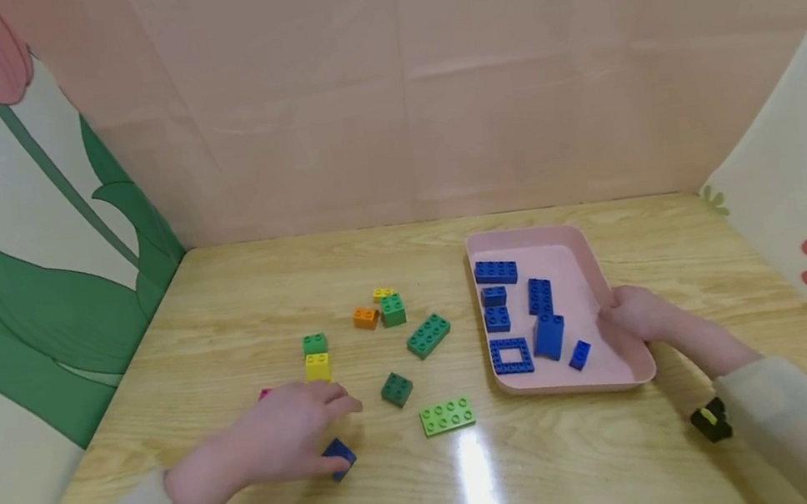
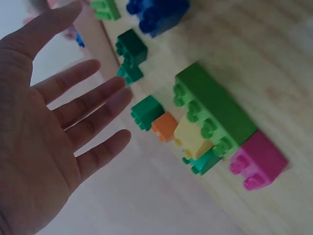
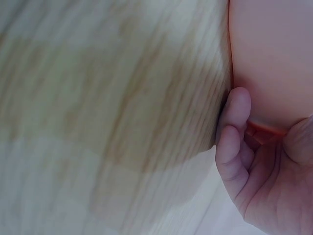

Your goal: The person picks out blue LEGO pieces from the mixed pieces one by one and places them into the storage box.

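My left hand (image 1: 282, 437) hovers over the left part of the table with its fingers spread and nothing in its grasp. Below its thumb in the head view lies a dark blue brick (image 1: 341, 459); the left wrist view shows that blue brick (image 2: 161, 14) apart from the fingers. A long green brick (image 2: 215, 105) and a pink brick (image 2: 259, 159) lie under the hand, mostly covered by it in the head view. On the right, my right hand (image 1: 641, 313) grips the side wall of a pink tray (image 1: 560, 234), which holds several blue bricks (image 1: 548, 337).
Between hand and tray lie a light green brick (image 1: 447, 416), two dark green bricks (image 1: 429, 336) and a green brick (image 1: 393, 309) beside an orange one (image 1: 365, 317). A yellow brick (image 1: 318, 367) sits left of them. A cloth-covered wall (image 1: 372, 121) borders the table's back.
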Tool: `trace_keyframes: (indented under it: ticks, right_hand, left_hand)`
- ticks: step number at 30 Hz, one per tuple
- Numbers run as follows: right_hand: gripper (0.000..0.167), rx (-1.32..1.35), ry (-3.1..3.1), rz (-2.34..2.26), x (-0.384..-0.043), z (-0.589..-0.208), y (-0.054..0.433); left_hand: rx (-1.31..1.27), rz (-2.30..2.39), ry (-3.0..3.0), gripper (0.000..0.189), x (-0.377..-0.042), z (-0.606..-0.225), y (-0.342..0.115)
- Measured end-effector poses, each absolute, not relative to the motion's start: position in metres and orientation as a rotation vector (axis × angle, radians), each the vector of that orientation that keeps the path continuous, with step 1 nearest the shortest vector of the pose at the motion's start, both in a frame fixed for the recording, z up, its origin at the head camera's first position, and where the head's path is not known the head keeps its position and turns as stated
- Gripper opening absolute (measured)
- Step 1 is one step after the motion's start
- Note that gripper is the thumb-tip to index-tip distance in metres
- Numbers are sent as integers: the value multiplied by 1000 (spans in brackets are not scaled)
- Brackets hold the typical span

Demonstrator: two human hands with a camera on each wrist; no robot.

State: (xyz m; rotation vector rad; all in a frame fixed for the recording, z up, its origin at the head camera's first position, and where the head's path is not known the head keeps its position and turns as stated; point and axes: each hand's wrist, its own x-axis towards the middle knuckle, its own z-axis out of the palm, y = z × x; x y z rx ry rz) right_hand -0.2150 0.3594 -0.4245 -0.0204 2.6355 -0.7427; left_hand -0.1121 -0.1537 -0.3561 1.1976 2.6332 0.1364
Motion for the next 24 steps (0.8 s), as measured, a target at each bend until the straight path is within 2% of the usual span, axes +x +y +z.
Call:
trace_keyframes:
  ticks: [10,20,24]
  right_hand:
    - [20,-60,2674,-716,-213,-424,359]
    - [18,-59,2673,-724,-211,-422,357]
    - [22,-60,2668,-723,-212,-423,358]
  left_hand:
    - [1072,196,2528,64,-101,-370,-164]
    - [1142,270,2540,52,-104,-375,-168]
    - [1135,282,2540,51,-103,-377,-168]
